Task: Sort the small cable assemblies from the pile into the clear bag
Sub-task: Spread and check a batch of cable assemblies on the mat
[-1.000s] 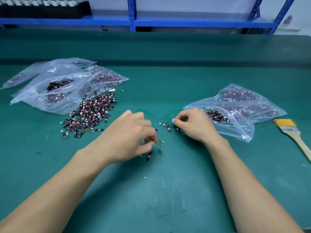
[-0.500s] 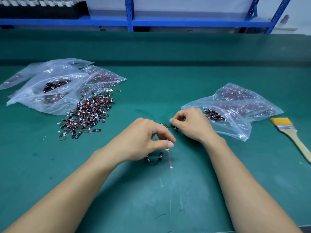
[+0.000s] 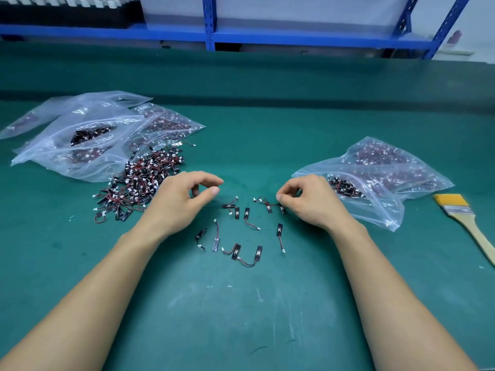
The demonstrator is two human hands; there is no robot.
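Between the hands (image 3: 175, 207) (image 3: 312, 203), assemblies (image 3: 246, 212) apparently mostly fore-and-aft.

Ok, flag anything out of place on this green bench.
Several small black-and-red cable assemblies lie scattered at centre, apart from the main pile. A yellow-bristled wooden paintbrush lies beside the right-hand clear plastic bag. Nothing looks damaged.

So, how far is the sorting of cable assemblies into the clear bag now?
Done: the clear plastic bag on the right already holds many. In hand: the right hand pinches one red-wired black assembly; several assemblies lie loose beside the empty left hand. Left: the large tangled pile.
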